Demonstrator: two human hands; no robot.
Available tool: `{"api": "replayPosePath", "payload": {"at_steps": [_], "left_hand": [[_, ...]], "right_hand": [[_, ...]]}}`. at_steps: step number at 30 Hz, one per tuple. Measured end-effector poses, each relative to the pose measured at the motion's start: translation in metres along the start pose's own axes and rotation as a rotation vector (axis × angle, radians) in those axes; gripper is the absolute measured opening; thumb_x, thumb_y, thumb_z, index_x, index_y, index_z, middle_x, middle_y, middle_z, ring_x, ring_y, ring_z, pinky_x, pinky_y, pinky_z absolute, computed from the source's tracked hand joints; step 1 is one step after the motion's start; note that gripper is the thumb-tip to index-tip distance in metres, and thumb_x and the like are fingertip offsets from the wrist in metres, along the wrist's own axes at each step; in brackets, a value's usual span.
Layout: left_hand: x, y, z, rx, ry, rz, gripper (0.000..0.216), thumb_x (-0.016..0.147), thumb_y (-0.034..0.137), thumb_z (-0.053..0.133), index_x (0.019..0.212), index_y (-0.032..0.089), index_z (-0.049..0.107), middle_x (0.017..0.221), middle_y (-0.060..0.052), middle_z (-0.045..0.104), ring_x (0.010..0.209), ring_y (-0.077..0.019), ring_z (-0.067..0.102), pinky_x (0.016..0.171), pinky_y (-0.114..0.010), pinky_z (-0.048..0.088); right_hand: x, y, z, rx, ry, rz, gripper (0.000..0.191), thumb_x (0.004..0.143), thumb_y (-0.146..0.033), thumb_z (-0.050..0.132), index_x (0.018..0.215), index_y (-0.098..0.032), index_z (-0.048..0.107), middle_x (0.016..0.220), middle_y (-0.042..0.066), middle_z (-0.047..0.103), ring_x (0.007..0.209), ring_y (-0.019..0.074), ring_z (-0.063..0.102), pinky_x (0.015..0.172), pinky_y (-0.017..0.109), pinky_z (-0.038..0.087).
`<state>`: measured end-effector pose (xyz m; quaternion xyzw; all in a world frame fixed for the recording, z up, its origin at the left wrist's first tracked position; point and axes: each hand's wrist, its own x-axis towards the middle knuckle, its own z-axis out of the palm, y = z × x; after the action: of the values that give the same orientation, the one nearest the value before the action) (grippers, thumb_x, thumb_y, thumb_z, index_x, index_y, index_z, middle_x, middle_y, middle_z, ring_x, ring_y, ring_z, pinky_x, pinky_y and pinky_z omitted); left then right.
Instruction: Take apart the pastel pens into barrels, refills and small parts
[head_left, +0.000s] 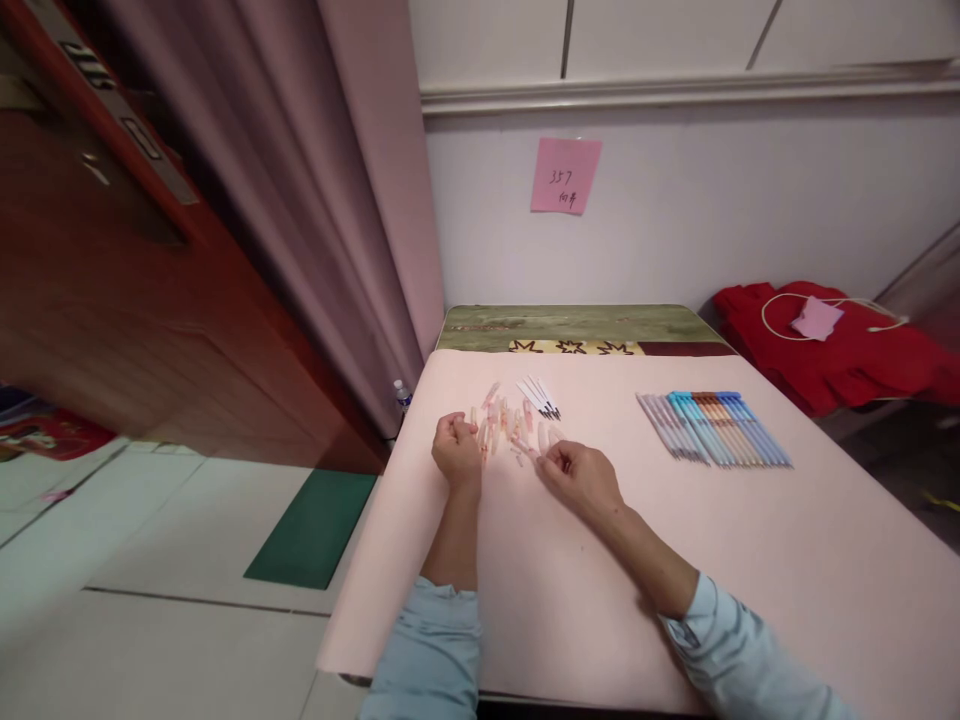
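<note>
Small pen parts (515, 418) between two hands, centre frame.
Left hand (457, 450) near the pink sheet's (750, 580) left edge, right hand (581, 478) with bare sheet to lower right; cannot tell what either curled grip holds.

Pale wall (660, 220), bearing one pink handwritten note (566, 176); mauve curtain (300, 150), hanging beside a reddish-brown door (150, 300); green mat (311, 530), lying on light floor tiles (165, 650).

Pinkish tubes (503, 420), blue-and-brown pens (716, 430) (sheet (757, 570) paler pink)
</note>
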<state>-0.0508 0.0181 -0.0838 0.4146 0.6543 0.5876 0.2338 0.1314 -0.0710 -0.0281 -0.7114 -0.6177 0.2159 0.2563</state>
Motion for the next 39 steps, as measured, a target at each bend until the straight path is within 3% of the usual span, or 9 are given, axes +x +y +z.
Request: {"api": "replayPosePath", "payload": {"at_steps": [5, 14, 17, 21, 27, 33, 39], "left_hand": [[0.000, -0.001, 0.001, -0.009, 0.000, 0.000, 0.020, 0.085, 0.031, 0.048, 0.089, 0.020, 0.064, 0.064, 0.001, 0.067, 0.068, -0.0163, 0.064, 0.072, -0.028, 0.048], [-0.001, 0.001, -0.001, -0.010, -0.010, 0.003, 0.020, 0.084, 0.030, 0.047, 0.089, 0.020, 0.064, 0.063, 0.001, 0.066, 0.067, -0.0160, 0.065, 0.073, -0.028, 0.049], [-0.001, 0.002, -0.001, -0.011, -0.016, -0.010, 0.019, 0.083, 0.029, 0.048, 0.088, 0.020, 0.064, 0.063, 0.002, 0.066, 0.068, -0.0160, 0.065, 0.073, -0.028, 0.049], [0.000, 0.002, 0.001, 0.008, -0.002, -0.010, 0.019, 0.083, 0.030, 0.048, 0.088, 0.021, 0.064, 0.063, 0.002, 0.066, 0.068, -0.0160, 0.064, 0.073, -0.028, 0.049], [0.001, -0.001, 0.002, 0.010, -0.008, -0.020, 0.019, 0.084, 0.031, 0.048, 0.088, 0.021, 0.064, 0.062, 0.002, 0.066, 0.067, -0.0164, 0.065, 0.072, -0.028, 0.049], [0.001, 0.001, 0.000, 0.037, -0.021, -0.010, 0.020, 0.085, 0.032, 0.048, 0.089, 0.021, 0.064, 0.064, 0.002, 0.067, 0.068, -0.0167, 0.065, 0.073, -0.029, 0.049], [0.000, 0.002, 0.000, 0.031, -0.024, -0.018, 0.020, 0.085, 0.031, 0.048, 0.089, 0.021, 0.064, 0.064, 0.002, 0.067, 0.068, -0.0170, 0.065, 0.073, -0.029, 0.048]], "right_hand": [[-0.008, 0.002, 0.013, -0.044, 0.035, -0.052, 0.026, 0.082, -0.038, 0.058, 0.062, -0.021, 0.060, 0.062, -0.002, 0.063, 0.058, 0.0119, 0.052, 0.053, 0.023, 0.026], [-0.006, -0.021, 0.030, -0.137, 0.047, -0.140, 0.031, 0.085, -0.050, 0.058, 0.073, -0.022, 0.066, 0.078, 0.002, 0.070, 0.063, 0.0132, 0.056, 0.056, 0.024, 0.028], [0.015, -0.011, 0.017, -0.088, 0.117, -0.074, 0.026, 0.088, -0.043, 0.054, 0.079, -0.024, 0.069, 0.081, 0.001, 0.071, 0.069, 0.0143, 0.059, 0.059, 0.024, 0.031], [0.064, 0.011, -0.006, -0.130, 0.150, 0.148, 0.023, 0.085, -0.038, 0.053, 0.084, -0.025, 0.072, 0.079, 0.003, 0.072, 0.072, 0.0171, 0.061, 0.058, 0.025, 0.033], [0.119, 0.019, -0.011, -0.185, 0.007, 0.272, 0.021, 0.075, -0.041, 0.064, 0.077, -0.022, 0.074, 0.082, 0.007, 0.073, 0.077, 0.0199, 0.065, 0.061, 0.025, 0.039], [0.142, 0.021, -0.004, -0.151, -0.047, 0.342, 0.020, 0.062, -0.031, 0.074, 0.071, -0.014, 0.073, 0.072, 0.014, 0.070, 0.070, 0.0212, 0.066, 0.059, 0.025, 0.042], [0.139, 0.034, -0.003, 0.005, -0.080, 0.309, 0.021, 0.064, -0.035, 0.070, 0.061, -0.014, 0.069, 0.056, 0.007, 0.065, 0.056, 0.0146, 0.060, 0.052, 0.021, 0.039]]}}
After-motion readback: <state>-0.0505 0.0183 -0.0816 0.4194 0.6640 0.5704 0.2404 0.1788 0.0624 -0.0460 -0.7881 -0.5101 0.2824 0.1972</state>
